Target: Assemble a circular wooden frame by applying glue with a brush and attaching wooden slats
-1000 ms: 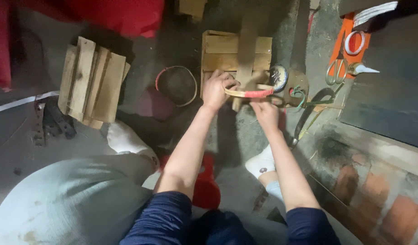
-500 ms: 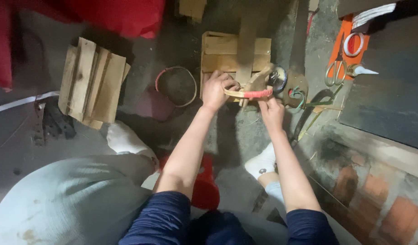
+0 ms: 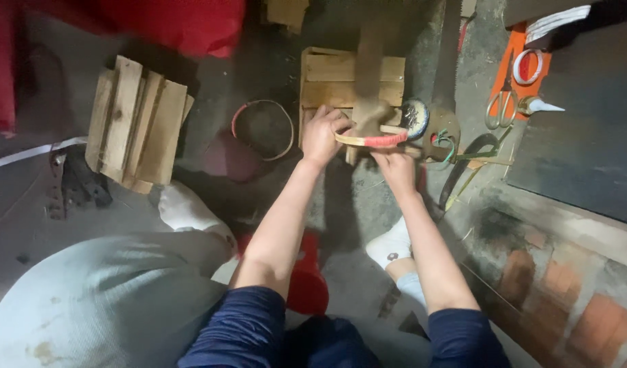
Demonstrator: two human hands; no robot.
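Observation:
My left hand [image 3: 321, 133] grips the left end of a curved bamboo strip [image 3: 368, 140] with red tape on its right part. My right hand [image 3: 394, 165] holds the strip from below near the red part. A blurred wooden stick [image 3: 370, 75] stands across the strip, in front of a small wooden crate [image 3: 327, 75]. A round tape roll [image 3: 415, 117] lies just right of the strip.
A stack of wooden slats [image 3: 136, 123] lies at the left. A round hoop [image 3: 262, 129] rests on the floor left of the crate. Scissors [image 3: 500, 105], a tape ring [image 3: 528, 65] and a glue nozzle [image 3: 541, 105] lie at the right by a dark board [image 3: 586, 136]. Brick edge [image 3: 565, 286] at lower right.
Both hands have shifted slightly up and closer to the crate with the strip. The wooden stick has swung to stand more upright over it.

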